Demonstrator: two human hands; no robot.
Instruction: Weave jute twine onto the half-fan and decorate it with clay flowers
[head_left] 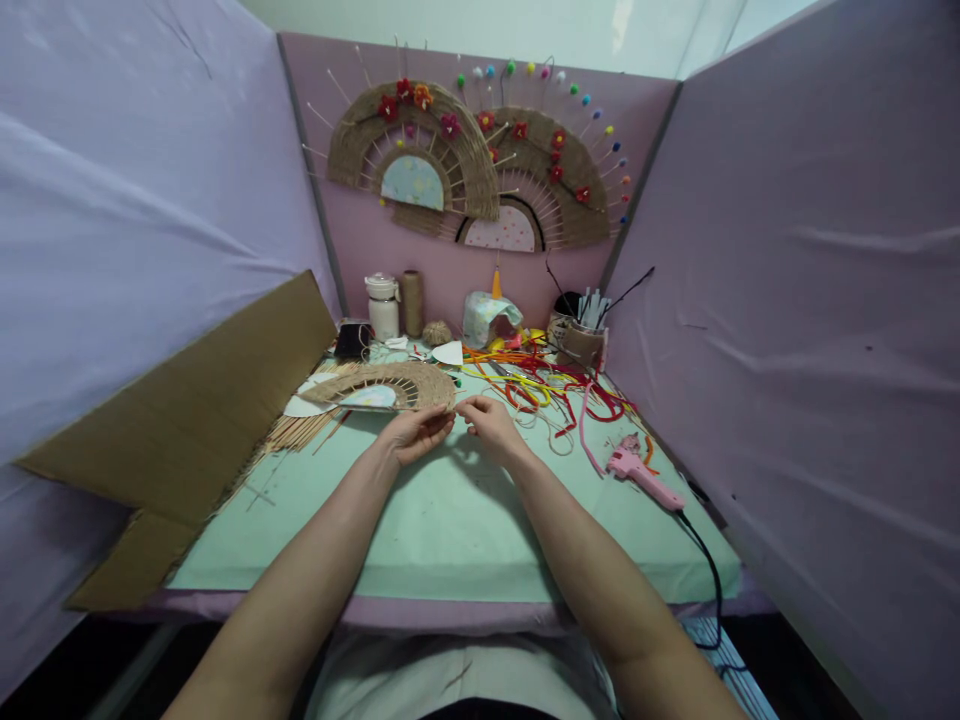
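Observation:
A half-round woven jute fan piece (390, 383) on wooden sticks lies on the green table top (450, 520). My left hand (416, 432) grips the right end of that piece, fingers curled under it. Just to its right, my right hand (486, 418) pinches a thin strand of jute twine that runs to the piece's edge. Both hands nearly touch. A pale blue paper half-circle (369, 397) shows inside the weave.
Loose sticks (300, 430) and a cardboard sheet (187, 420) lie left. Coloured cords (547, 390) and a pink glue gun (643, 478) with a black cable lie right. A white jar (383, 305), twine spool (411, 302) and pen cup (577, 340) stand behind. Two finished fans (480, 165) hang on the back wall.

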